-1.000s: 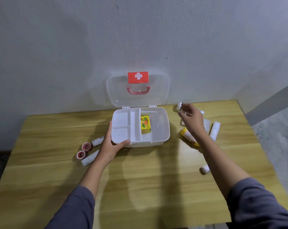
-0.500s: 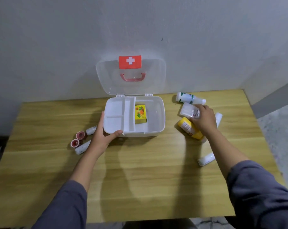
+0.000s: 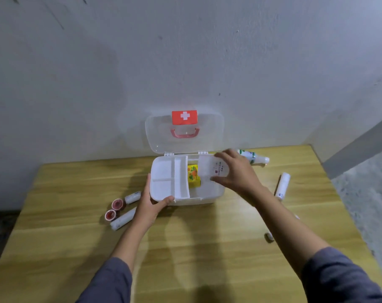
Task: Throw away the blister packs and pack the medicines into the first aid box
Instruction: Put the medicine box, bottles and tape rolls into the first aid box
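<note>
A wooden table (image 3: pixel 207 248) fills the lower half of the frame. At its centre stands the first aid box (image 3: pixel 207 194), lid (image 3: pixel 209 136) raised against the wall, a yellow carton (image 3: pixel 194 178) inside right of the divided tray (image 3: pixel 170 178). The left hand (image 3: pixel 149 207) clasps the box's near-left corner. The right hand (image 3: pixel 236 171) grips a white bottle (image 3: pixel 208 169) over the box's right compartment — slightly blurred. Right of centre lie a green-banded bottle (image 3: pixel 254 158) and a white tube (image 3: pixel 283 186); left of centre, two white tubes (image 3: pixel 122 219) and two red-lined rolls (image 3: pixel 114 209).
</note>
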`<state>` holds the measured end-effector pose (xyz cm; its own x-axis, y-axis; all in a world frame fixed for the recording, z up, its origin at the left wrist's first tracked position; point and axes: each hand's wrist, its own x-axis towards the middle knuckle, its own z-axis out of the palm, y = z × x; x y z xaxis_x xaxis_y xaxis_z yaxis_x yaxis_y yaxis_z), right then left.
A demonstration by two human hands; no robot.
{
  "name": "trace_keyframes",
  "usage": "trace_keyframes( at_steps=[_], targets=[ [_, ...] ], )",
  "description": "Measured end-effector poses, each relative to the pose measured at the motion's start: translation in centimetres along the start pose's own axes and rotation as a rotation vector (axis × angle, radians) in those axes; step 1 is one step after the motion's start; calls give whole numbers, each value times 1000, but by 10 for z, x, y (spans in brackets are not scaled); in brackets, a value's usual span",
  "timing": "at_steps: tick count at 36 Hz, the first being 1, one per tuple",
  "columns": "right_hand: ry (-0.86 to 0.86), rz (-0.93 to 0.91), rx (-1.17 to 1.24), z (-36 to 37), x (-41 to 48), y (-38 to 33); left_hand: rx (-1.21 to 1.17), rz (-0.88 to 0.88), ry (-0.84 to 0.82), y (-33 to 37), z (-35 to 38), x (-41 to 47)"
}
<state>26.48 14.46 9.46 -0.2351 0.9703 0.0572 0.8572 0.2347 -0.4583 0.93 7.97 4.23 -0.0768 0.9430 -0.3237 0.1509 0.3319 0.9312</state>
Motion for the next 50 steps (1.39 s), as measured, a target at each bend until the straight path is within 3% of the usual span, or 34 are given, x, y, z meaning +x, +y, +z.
trace_keyframes(
  at_steps=[6,14,24,29,35,44,50],
  targets=[
    [-162,5,-209,29,13,-24,0,12,-11,-2,-1,2],
    [-191,15,-172,53,38,-35,27,71,-14,-6,-1,6],
    [-170,75,140,64,32,-41,45,91,-7,-9,-1,8],
    [-43,319,233,65,17,-45,39,80,-33,-11,-5,10],
    [-154,661,363,74,15,-51,34,105,-31,-8,-4,9],
    [-164,763,801,76,25,-49,48,91,-43,-12,-6,10],
    [-187,780,869,85,30,-53,32,106,-38,-9,-5,7]
  ],
)
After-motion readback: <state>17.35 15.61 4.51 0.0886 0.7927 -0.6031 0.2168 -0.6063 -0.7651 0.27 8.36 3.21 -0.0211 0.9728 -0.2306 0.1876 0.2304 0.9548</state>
